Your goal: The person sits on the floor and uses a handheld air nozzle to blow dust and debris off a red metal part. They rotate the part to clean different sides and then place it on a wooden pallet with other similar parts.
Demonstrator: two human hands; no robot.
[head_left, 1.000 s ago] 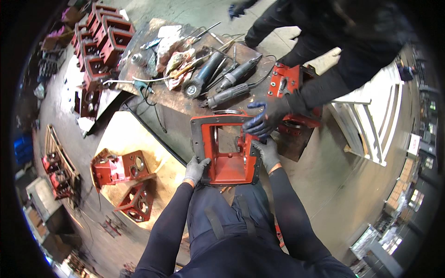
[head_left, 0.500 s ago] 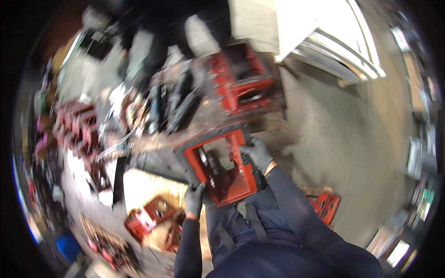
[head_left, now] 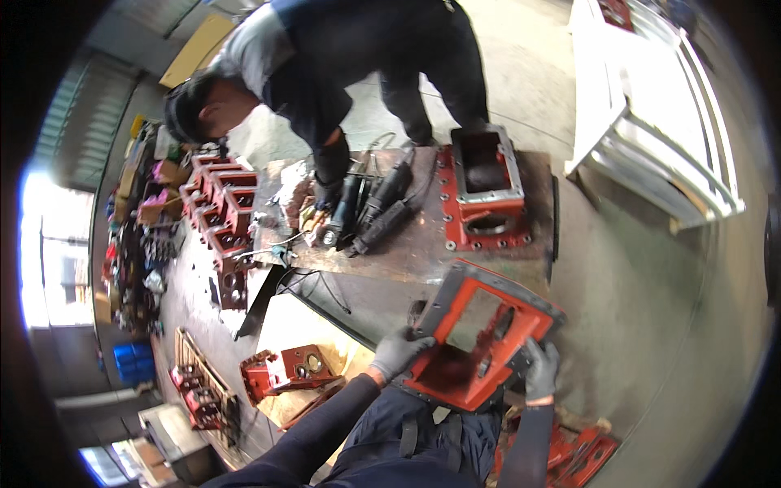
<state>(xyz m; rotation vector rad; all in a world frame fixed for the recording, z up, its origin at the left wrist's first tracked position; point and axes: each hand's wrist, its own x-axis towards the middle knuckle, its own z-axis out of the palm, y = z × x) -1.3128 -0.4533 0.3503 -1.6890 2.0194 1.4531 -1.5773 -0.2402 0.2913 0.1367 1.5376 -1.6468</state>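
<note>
Between both hands I hold a red metal housing (head_left: pixel 446 389), a hollow box-like casting with a dark grey flange, tilted in front of my waist. My left hand (head_left: pixel 403 354), in a grey glove, is closed on its left edge. The grey-gloved right hand (head_left: pixel 541 370) grips the right edge, fingers curled around the flange. Just beyond, a second red housing (head_left: pixel 490 196) stands on a worn workbench (head_left: pixel 415 264), its rectangular opening facing up. Dark handheld power tools (head_left: pixel 378 203) lie left of it.
Across the bench a person (head_left: pixel 374 41) bends over, a dark-gloved hand at the tools. Red castings (head_left: pixel 220 203) stand in a row at left; more red parts (head_left: pixel 305 366) lie lower left and beside my right leg. A white metal frame (head_left: pixel 651 154) stands at right.
The held housing has turned and now tilts the other way, still in both hands. My view has shifted, bringing more of the person across the bench into sight.
</note>
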